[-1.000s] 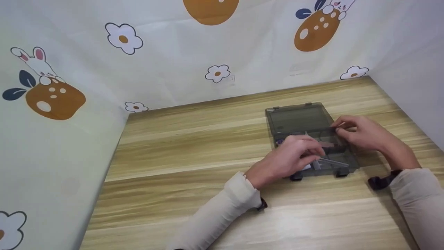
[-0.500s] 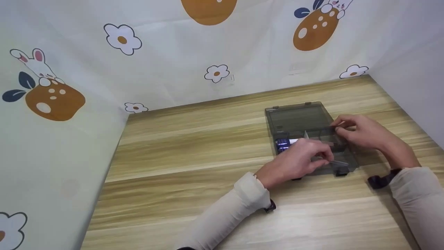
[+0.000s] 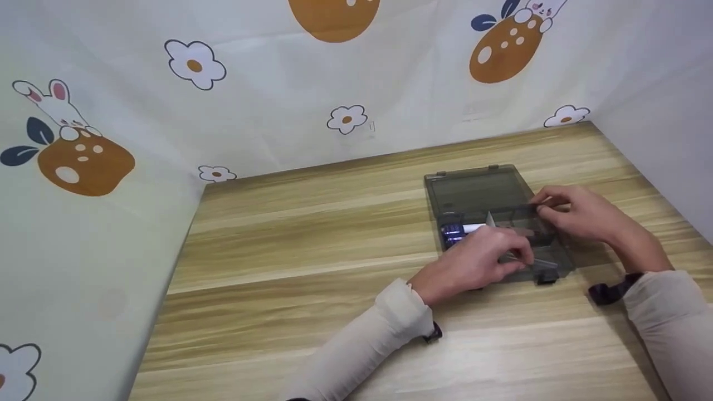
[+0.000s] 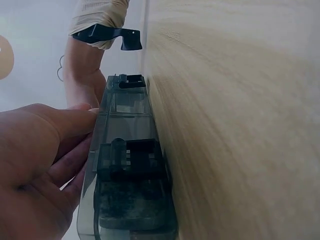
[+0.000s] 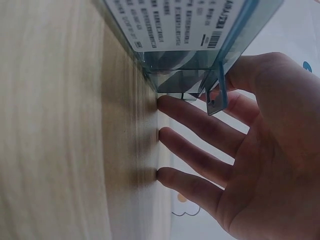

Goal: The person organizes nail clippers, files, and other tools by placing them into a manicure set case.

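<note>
A dark translucent compartment box lies on the table with its lid folded back. Over its front part, my left hand pinches a thin clear plastic strip, perhaps a divider, between thumb and fingers. In the left wrist view the left fingers reach over the box's front wall, and their tips are hidden. My right hand pinches the box's right edge near the hinge with thumb and forefinger. Its other fingers spread down to the tabletop in the right wrist view.
Purple-wrapped cylinders, maybe batteries, and a white piece lie in the box's left compartments. A printed label covers one box side. Black latches stick out in front. A patterned cloth hangs behind the wooden table.
My left hand has moved right and slightly down with the clear strip, which now sits lower in the box. The purple cylinders have come into view. My right hand stays at the box edge.
</note>
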The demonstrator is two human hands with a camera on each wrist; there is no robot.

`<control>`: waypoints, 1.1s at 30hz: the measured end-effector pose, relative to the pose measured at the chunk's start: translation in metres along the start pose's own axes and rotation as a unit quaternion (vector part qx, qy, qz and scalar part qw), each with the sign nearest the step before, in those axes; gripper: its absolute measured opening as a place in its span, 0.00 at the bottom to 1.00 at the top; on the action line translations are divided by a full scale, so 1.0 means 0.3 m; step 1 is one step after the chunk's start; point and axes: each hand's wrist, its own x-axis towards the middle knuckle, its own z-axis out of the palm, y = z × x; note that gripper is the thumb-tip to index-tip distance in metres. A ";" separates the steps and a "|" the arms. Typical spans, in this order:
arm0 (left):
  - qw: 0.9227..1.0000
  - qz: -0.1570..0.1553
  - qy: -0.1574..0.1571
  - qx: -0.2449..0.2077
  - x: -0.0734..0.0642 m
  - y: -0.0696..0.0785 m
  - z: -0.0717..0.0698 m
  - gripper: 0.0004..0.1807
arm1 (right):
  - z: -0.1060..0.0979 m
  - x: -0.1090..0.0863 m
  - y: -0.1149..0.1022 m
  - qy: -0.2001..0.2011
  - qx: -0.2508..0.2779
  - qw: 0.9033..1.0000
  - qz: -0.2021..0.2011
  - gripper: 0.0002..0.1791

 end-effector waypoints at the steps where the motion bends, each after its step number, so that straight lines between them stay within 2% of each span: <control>1: 1.000 0.000 -0.001 -0.001 -0.002 0.000 0.000 0.05 | 0.002 0.000 -0.002 0.000 0.002 1.000 0.000 0.10; 13: 1.000 -0.005 0.004 -0.009 -0.030 -0.001 -0.014 0.06 | 0.020 0.012 -0.030 -0.017 0.012 1.000 0.003 0.12; 16: 1.000 -0.002 0.016 -0.017 -0.040 -0.010 -0.033 0.06 | 0.020 0.021 -0.037 -0.021 0.016 1.000 0.003 0.12; 20: 0.998 -0.008 0.049 -0.025 -0.064 -0.029 -0.076 0.07 | 0.020 0.026 -0.042 -0.027 0.019 0.999 0.004 0.13; 25: 0.994 -0.051 0.093 -0.018 -0.109 -0.064 -0.149 0.08 | 0.019 0.024 -0.047 -0.029 0.012 1.000 0.004 0.13; 29: 0.988 -0.109 0.110 -0.001 -0.153 -0.088 -0.211 0.10 | 0.014 0.016 -0.051 -0.031 0.005 0.999 0.005 0.14; 33: 0.978 -0.167 0.121 0.016 -0.199 -0.120 -0.263 0.10 | 0.011 0.013 -0.060 -0.025 -0.003 1.000 0.004 0.18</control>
